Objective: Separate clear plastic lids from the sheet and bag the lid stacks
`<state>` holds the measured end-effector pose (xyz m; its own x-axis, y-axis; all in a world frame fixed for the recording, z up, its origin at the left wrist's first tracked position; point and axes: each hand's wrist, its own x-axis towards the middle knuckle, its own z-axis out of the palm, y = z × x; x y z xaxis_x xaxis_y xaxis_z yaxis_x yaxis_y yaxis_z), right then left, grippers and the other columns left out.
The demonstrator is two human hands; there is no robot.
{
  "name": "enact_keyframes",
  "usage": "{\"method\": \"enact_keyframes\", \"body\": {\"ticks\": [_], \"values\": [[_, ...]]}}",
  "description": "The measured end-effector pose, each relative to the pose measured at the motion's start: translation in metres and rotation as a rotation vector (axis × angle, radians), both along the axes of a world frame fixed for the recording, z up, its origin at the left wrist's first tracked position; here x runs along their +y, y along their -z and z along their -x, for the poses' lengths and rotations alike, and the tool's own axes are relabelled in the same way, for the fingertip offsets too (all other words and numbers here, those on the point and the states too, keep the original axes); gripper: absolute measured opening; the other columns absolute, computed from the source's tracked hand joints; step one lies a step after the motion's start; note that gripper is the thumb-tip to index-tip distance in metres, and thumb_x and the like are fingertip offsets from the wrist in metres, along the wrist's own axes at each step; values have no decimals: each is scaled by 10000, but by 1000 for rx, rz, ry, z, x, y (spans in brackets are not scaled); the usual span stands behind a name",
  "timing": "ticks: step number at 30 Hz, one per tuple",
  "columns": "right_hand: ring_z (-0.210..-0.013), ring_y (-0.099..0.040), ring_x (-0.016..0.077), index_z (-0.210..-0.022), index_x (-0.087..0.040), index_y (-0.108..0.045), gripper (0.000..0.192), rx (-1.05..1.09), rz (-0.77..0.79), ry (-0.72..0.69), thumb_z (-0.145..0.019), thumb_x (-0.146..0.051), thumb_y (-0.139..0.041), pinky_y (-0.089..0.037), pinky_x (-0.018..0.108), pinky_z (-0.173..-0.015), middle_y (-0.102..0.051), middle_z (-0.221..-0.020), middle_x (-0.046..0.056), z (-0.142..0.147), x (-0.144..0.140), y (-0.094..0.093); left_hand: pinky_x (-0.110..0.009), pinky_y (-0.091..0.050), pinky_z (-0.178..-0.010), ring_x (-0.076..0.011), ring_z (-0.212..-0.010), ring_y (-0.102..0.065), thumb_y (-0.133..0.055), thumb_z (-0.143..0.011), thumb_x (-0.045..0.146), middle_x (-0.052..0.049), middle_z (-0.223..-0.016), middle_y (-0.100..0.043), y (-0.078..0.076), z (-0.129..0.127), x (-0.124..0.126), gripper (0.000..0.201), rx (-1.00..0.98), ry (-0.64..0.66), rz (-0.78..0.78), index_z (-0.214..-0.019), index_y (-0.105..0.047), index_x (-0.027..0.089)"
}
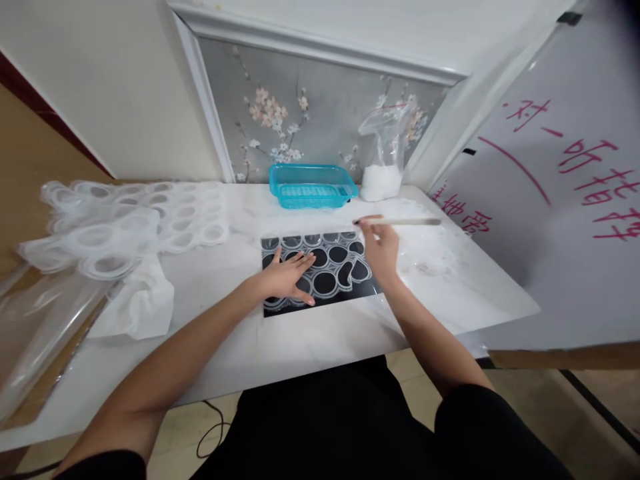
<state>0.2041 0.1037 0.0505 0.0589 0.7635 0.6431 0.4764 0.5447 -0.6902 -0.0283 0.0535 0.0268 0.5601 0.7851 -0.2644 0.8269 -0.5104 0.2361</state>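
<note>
A black sheet (327,304) lies on the white table with a see-through layer of white-edged rings (325,283) over it. My left hand (286,277) rests on its left part, fingers spread and pressing flat. Above the sheet's right edge is my right hand (381,248), its fingers closed around a slim pale pen-like tool (415,222). The tool lies nearly level, its dark tip pointing left; its exact kind does not show. Near the right hand, one ring piece (346,275) looks bent out of its round shape.
Behind the sheet stands a blue plastic basket (313,200), beside a clear bag of white material (381,181). Ring-patterned translucent sheets (185,217) and a crumpled white tissue (137,303) lie left. Clear scraps (430,257) lie right, near a whiteboard (550,200) with red writing.
</note>
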Motion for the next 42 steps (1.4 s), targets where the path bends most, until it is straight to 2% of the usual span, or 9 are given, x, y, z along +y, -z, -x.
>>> {"method": "enact_keyframes", "body": {"ticks": [5,9,19,25,29,32,37,38,42], "values": [[-929,-637,175,-863,-201,-686,207,-135,163,-464,-916,-309,-517,-493,300,-883,-700,-921,39,39,-41,38,-494,52,-1165,-279,-1468,-2,-424,-731,809,-59,-1581,-15,-12,25,-6,1058,44,-66,21,-1517,-39,214],[-926,-654,180,-875,-206,-710,221,-215,349,-716,-902,-354,-548,-518,289,-835,-705,-955,38,53,-56,57,-543,60,-1150,-297,-1466,5,-451,-717,806,-72,-1580,-33,-2,43,-19,1096,90,-128,43,-1515,-20,191],[-1149,-589,228,-920,-201,-727,168,-321,346,-728,-887,-289,-588,-473,364,-970,-726,-948,52,47,-61,61,-570,116,-1127,-274,-1469,-5,-378,-803,763,-71,-1583,-60,19,35,-35,977,-26,-175,-30,-1512,17,217],[-1188,-547,246,-948,-206,-701,168,-500,123,-702,-915,-261,-546,-444,417,-989,-728,-970,37,45,-67,61,-651,124,-1085,-319,-1463,14,-403,-767,788,-90,-1582,-52,23,28,-35,1033,-68,-223,-29,-1511,35,220],[-1256,-468,258,-886,-243,-680,158,-742,-148,-579,-900,-182,-534,-309,472,-1083,-719,-1025,2,46,-85,62,-734,104,-1027,-346,-1452,86,-448,-780,738,-72,-1579,36,18,22,-31,1037,-34,-269,49,-1493,117,240],[-1201,-487,245,-881,-250,-655,156,-846,-260,-520,-870,-140,-544,-267,474,-1093,-718,-985,-1,47,-72,57,-768,99,-992,-364,-1441,131,-490,-786,693,-52,-1570,93,11,16,-28,1045,41,-297,100,-1482,149,246],[-1068,-533,266,-921,-200,-656,255,-458,-130,-53,-932,-210,-402,-354,514,-982,-666,-937,89,48,-2,25,-767,137,-973,-380,-1433,146,-477,-768,731,-71,-1570,79,8,15,-30,1098,-21,-283,114,-1461,203,218],[-1041,-543,258,-923,-191,-657,284,-376,-121,-40,-943,-219,-375,-374,504,-967,-657,-947,95,50,3,21,-757,149,-977,-373,-1435,143,-472,-767,737,-73,-1571,70,8,17,-31,1101,-45,-275,102,-1461,203,213],[-1053,-559,245,-892,-199,-680,221,-419,-93,-465,-926,-278,-476,-419,459,-944,-655,-1000,91,70,-25,36,-715,167,-1009,-349,-1435,167,-487,-734,757,-61,-1579,38,8,34,-36,1095,-65,-220,48,-1495,93,224]]}}
